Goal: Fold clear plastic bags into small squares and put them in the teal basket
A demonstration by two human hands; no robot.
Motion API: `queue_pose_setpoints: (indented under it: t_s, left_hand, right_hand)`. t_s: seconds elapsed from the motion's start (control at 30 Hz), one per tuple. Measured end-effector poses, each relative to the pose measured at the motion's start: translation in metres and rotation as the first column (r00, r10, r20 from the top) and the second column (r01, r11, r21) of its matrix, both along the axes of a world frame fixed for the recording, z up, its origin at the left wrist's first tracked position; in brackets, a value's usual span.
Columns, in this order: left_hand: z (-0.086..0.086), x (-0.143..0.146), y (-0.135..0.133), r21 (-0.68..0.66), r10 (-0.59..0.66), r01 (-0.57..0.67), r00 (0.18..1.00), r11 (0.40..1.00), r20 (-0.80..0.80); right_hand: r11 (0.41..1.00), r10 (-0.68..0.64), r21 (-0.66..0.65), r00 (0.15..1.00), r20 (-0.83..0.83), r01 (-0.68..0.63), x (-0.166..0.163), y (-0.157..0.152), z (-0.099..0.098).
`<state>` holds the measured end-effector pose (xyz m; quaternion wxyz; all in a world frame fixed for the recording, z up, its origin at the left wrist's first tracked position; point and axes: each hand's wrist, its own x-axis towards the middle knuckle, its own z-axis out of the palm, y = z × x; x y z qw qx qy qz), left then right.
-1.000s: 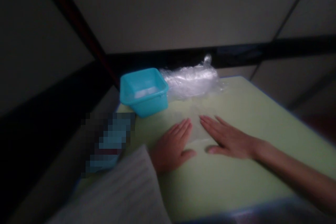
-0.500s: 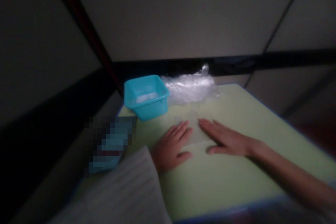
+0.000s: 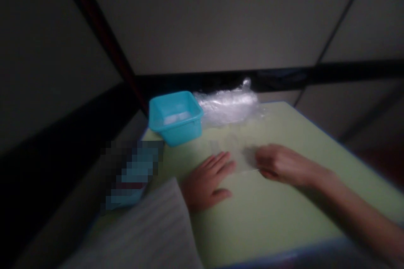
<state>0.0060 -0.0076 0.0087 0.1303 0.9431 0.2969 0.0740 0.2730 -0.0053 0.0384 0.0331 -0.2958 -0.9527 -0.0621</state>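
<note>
My left hand [image 3: 206, 180] lies flat and open on the pale green table [image 3: 284, 218], its fingers pressing on the left part of a thin clear plastic sheet [image 3: 238, 157]. On the right, my right hand [image 3: 280, 164] has its fingers curled and pinched on the sheet's right edge. The sheet is faint and hard to make out in the dim light. A grey ribbed sleeve covers my left forearm.
A turquoise plastic tub [image 3: 175, 116] stands at the table's far left corner, with something pale inside. A pile of crumpled clear plastic [image 3: 229, 104] lies right of it. A blurred-out patch [image 3: 131, 174] sits at the table's left edge. Dark walls surround the table.
My right hand was flat on the sheet; now its fingers have curled and pinched the sheet's edge. My left hand has stayed flat in nearly the same place.
</note>
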Motion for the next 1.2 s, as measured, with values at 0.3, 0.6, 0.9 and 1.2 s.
queue_pose_setpoints:
  t_s: [0.3, 0.6, 0.9, 1.2]
  left_hand:
    - [-0.003, 0.002, -0.002, 0.062, 0.073, -0.074, 0.997, 0.995, 0.021]
    - [-0.013, -0.002, 0.008, 0.119, 0.222, -0.275, 0.916, 0.954, 0.334]
    - [0.005, 0.0, 0.007, -0.075, 0.328, -0.354, 0.738, 0.932, 0.59]
    - [0.024, 0.005, -0.012, -0.586, 0.555, -0.085, 0.455, 0.806, 0.697]
  right_hand:
    - [0.999, 0.043, 0.032, 0.998, -0.055, -0.041, 0.0, 0.0, -0.001]
    - [0.984, -0.094, -0.178, 0.865, -0.492, 0.006, 0.002, 0.001, 0.006]
    - [0.883, -0.409, -0.469, 0.502, -0.762, 0.007, -0.003, -0.003, 0.016]
    - [0.642, -0.675, -0.715, 0.237, -0.699, -0.278, -0.003, 0.002, 0.014]
